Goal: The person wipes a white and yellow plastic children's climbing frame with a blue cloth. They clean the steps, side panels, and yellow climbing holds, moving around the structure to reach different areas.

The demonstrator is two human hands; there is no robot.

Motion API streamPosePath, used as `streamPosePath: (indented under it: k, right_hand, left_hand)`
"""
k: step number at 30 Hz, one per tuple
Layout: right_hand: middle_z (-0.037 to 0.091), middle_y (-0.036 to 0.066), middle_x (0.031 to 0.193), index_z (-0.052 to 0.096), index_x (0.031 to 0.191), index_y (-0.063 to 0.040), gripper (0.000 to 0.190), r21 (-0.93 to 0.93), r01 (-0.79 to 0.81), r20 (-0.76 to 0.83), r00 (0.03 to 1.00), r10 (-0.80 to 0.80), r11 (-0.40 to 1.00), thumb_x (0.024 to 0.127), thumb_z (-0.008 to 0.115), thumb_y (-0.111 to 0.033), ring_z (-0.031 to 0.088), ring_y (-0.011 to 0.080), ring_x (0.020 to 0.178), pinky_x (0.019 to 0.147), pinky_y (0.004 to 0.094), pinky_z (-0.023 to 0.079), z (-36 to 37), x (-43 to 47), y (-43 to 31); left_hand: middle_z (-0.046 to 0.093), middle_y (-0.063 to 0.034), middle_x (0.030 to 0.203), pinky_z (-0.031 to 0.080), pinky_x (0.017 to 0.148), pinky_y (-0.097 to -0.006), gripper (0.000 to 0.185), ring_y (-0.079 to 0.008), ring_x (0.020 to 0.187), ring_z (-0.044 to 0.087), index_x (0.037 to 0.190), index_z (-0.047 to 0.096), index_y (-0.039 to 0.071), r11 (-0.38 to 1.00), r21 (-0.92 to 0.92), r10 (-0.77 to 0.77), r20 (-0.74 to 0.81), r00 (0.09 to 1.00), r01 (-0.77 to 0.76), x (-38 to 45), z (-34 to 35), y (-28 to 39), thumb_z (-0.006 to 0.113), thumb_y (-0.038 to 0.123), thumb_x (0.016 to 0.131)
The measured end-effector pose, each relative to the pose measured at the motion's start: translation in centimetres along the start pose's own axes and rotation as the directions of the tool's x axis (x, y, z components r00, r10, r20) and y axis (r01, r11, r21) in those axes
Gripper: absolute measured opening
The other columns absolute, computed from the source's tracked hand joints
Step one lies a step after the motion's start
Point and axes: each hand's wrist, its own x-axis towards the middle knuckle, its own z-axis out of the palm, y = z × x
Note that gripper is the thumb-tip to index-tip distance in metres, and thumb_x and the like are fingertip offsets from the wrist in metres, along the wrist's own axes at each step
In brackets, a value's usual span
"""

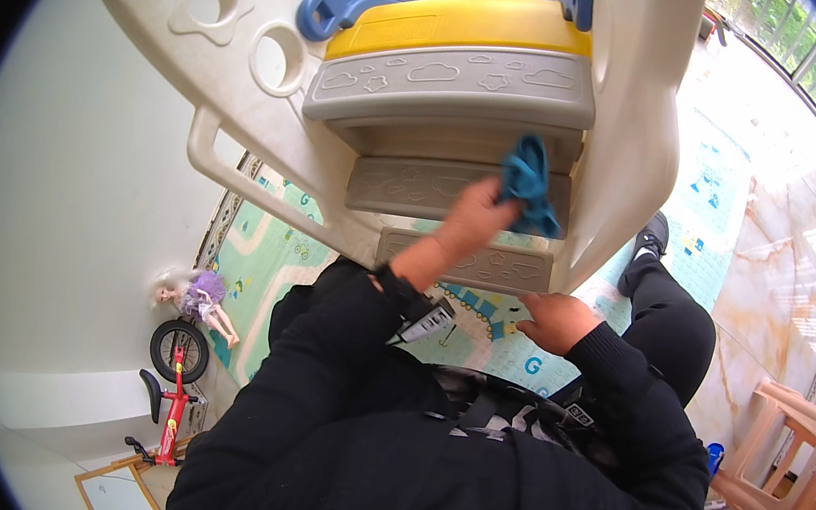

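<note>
My left hand [479, 214] holds a bunched blue cloth [528, 182] before the grey middle step [401, 182] of a plastic play slide; the hand is slightly blurred. Part of the cloth hangs towards the step's front edge. Below it, my right hand [559, 321] is at the right end of the lowest grey step [527, 272], thumb and fingers apart, fingertips at the step's edge. The top step [450, 82] is grey with raised clouds and stars, under a yellow platform [464, 23]. Cream side panels [633, 130] flank the steps.
A patterned play mat [473, 345] lies under the slide. At the left, a doll [203, 300] lies by a red balance bike [173, 409] near the wall. A pink plastic stool [792, 465] lies tipped at the lower right. My leg [673, 315] extends beside the right panel.
</note>
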Motion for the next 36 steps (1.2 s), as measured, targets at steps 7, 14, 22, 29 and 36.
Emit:
streamPosePath:
  k: [7, 14, 22, 29, 36]
  right_hand:
    - [0.065, 0.019, 0.089, 0.055, 0.112, -0.002, 0.042, 0.038, 0.062, -0.042, 0.997, -0.060, 0.997, 0.082, 0.060, -0.031, 0.063, 0.0361, 0.088, 0.076, 0.0456, 0.050, -0.3, -0.3, 0.1]
    - [0.065, 0.018, 0.091, 0.055, 0.112, -0.002, 0.041, 0.020, 0.087, -0.031, 0.996, -0.087, 0.996, 0.083, 0.061, -0.030, 0.062, 0.0362, 0.089, 0.076, 0.0454, 0.049, -0.7, -0.4, -0.8]
    - [0.065, 0.019, 0.093, 0.054, 0.114, -0.002, 0.042, 0.038, 0.126, -0.032, 0.992, -0.125, 0.991, 0.083, 0.062, -0.029, 0.061, 0.0357, 0.092, 0.077, 0.0447, 0.049, -0.7, -0.5, -0.9]
    - [0.065, 0.020, 0.094, 0.054, 0.115, -0.002, 0.043, -0.014, 0.009, 0.000, 1.000, -0.009, 1.000, 0.083, 0.061, -0.030, 0.062, 0.0358, 0.090, 0.077, 0.0446, 0.049, 0.0, 0.0, 0.5]
    - [0.059, 0.020, 0.114, 0.045, 0.127, -0.002, 0.058, 0.537, 0.010, -0.029, 1.000, 0.006, 0.844, 0.090, 0.054, -0.045, 0.061, 0.0330, 0.102, 0.083, 0.0403, 0.050, -1.0, 0.6, -1.0]
  left_hand:
    - [0.054, -0.0185, 0.112, 0.041, 0.093, -0.0457, 0.045, -0.0371, 0.111, 0.048, 0.113, 0.058, 0.009, 0.600, 0.656, 0.327, 0.322, 0.889, -0.458, 2.5, 0.0, 2.0, 0.066, 0.020, 0.070]
    - [0.046, -0.0139, 0.129, 0.032, 0.105, -0.0519, 0.061, -0.0364, 0.129, 0.036, 0.129, 0.049, 0.016, 0.057, 0.788, 0.392, 0.546, 0.740, -0.612, -0.5, 0.8, -4.3, 0.067, 0.015, 0.071]
    - [0.045, -0.0196, 0.130, 0.034, 0.102, -0.0514, 0.064, -0.0425, 0.125, 0.038, 0.133, 0.047, 0.015, 0.112, 0.979, 0.241, 0.139, 0.961, -0.170, -5.6, -16.4, -4.4, 0.069, 0.025, 0.074]
    - [0.049, -0.0233, 0.122, 0.039, 0.098, -0.0461, 0.068, -0.0430, 0.117, 0.043, 0.134, 0.046, 0.018, 0.058, 0.997, 0.199, 0.045, 0.979, -0.057, -7.1, -13.7, -4.7, 0.070, 0.015, 0.071]
    - [0.058, -0.0168, 0.106, 0.045, 0.086, -0.0432, 0.052, -0.0384, 0.101, 0.054, 0.124, 0.051, 0.012, 0.761, 0.565, 0.133, 0.347, 0.928, -0.320, -6.6, -6.4, 2.4, 0.065, 0.008, 0.075]
